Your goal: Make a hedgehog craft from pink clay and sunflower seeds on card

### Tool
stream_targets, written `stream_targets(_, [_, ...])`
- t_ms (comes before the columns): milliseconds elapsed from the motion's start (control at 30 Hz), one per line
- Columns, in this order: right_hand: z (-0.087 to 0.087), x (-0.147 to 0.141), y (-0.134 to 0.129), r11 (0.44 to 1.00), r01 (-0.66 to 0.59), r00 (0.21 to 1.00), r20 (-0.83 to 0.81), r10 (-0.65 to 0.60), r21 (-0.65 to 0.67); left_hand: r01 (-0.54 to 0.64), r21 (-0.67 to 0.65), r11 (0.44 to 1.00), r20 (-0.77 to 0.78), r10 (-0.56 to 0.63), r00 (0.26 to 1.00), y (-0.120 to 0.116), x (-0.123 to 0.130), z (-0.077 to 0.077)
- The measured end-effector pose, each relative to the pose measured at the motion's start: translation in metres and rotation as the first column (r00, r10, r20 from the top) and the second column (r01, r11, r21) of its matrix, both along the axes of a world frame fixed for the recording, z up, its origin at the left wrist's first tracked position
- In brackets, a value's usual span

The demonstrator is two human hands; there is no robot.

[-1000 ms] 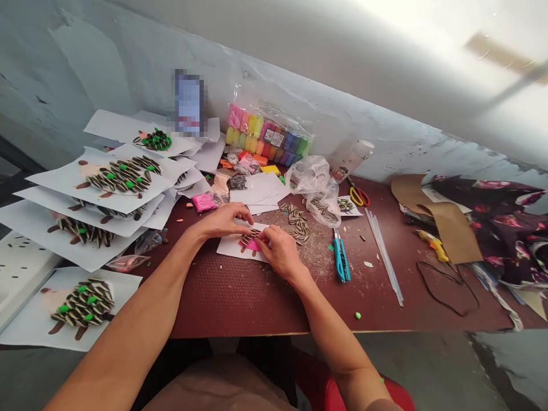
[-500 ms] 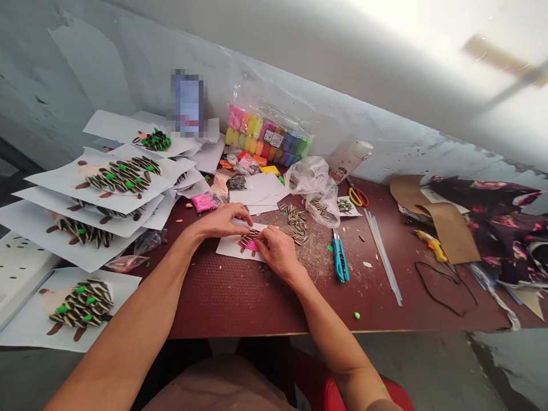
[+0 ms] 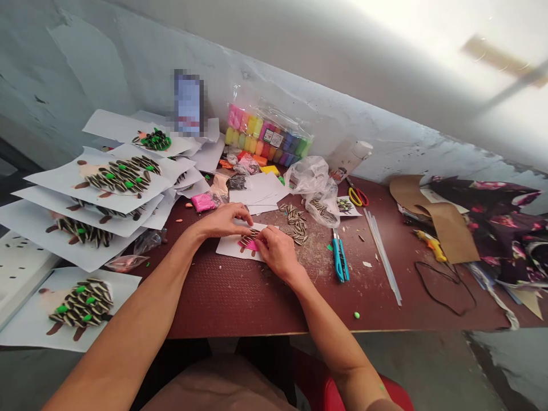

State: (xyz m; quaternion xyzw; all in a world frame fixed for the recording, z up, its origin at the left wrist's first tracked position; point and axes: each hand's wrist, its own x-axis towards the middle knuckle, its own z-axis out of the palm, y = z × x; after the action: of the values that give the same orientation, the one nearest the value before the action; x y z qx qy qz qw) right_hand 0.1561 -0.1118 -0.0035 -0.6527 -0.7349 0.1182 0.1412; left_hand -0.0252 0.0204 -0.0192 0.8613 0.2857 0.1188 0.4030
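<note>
A small white card [image 3: 230, 245] lies in front of me, bearing a patch of pink clay [image 3: 242, 245] with striped sunflower seeds [image 3: 247, 237] set in rows. My left hand [image 3: 226, 220] arches over the card's upper left side, thumb and fingers apart, with nothing visible between them. My right hand [image 3: 276, 249] rests at the card's right side, its fingertips pinched together at the clay. Whatever those fingertips hold is hidden. Close to the right hand, a loose pile of sunflower seeds [image 3: 296, 222] is spread on the brown table [image 3: 240, 308].
Finished-looking seed hedgehog pictures [image 3: 115, 177] are stacked at left. Behind the hands are blank cards [image 3: 261, 191], a pink clay packet [image 3: 202, 202] and a bag of coloured clay [image 3: 269, 137]. A blue utility knife [image 3: 339, 257], scissors [image 3: 358, 196], glue sticks [image 3: 383, 257] and a glue gun [image 3: 432, 246] lie right.
Both hands stay almost still over the card. The right fingertips shift only very slightly at the pink clay. Other things on the table keep their places.
</note>
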Motion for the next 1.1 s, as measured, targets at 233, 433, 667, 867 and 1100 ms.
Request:
stream_targets(233, [0.001, -0.001, 0.000, 0.999, 0.031, 0.999, -0.029, -0.032, -0.020, -0.004, 0.017, 1.000, 0.010, 0.004, 1.000, 0.001, 0.000, -0.003])
stream_targets(433, [0.000, 0.000, 0.000, 0.999, 0.043, 0.998, -0.049, -0.044, -0.018, -0.002, 0.026, 1.000, 0.016, 0.002, 1.000, 0.001, 0.001, -0.002])
stream_targets(667, [-0.001, -0.001, 0.001, 0.999, 0.044, 0.997, -0.063, -0.044, -0.007, -0.021, 0.031, 0.999, 0.015, 0.021, 1.000, -0.001, 0.002, -0.001])
stream_targets(867, [0.002, 0.005, 0.002, 0.998, 0.065, 0.992, -0.109, -0.064, 0.004, -0.019, 0.001, 1.000, 0.029, 0.019, 0.999, -0.001, 0.001, 0.000])
stream_targets(1100, [0.010, 0.042, 0.008, 0.942, 0.325, 0.945, -0.061, -0.320, 0.080, -0.061, -0.088, 0.994, 0.043, 0.065, 0.997, -0.001, 0.001, 0.003])
